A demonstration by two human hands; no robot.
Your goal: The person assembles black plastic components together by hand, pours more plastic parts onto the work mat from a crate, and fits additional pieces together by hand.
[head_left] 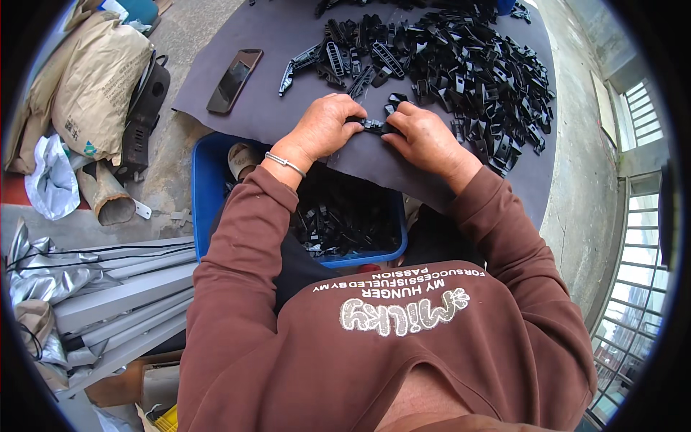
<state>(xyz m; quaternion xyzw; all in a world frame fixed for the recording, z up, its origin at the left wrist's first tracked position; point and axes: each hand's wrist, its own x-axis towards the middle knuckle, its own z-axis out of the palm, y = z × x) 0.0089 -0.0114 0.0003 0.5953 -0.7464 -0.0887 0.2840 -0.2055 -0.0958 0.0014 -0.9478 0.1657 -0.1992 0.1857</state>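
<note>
Both my hands meet over the near part of the dark table and grip one small black plastic part (373,126) between them. My left hand (325,128), with a silver bangle at its wrist, pinches the part's left end between thumb and fingers. On the right end, my right hand (426,138) is closed in the same kind of pinch. The fingers cover both ends, so only the middle shows. Just beyond my hands lies a wide heap of black plastic parts (461,65), some long and slotted, others short and angular.
A phone (235,81) lies at the table's (288,115) left. Below its near edge, a blue bin (201,180) holds more black parts. Brown paper sacks (101,86) stand on the floor at far left, with grey metal profiles (129,302) nearer me. Barred windows (637,288) line the right.
</note>
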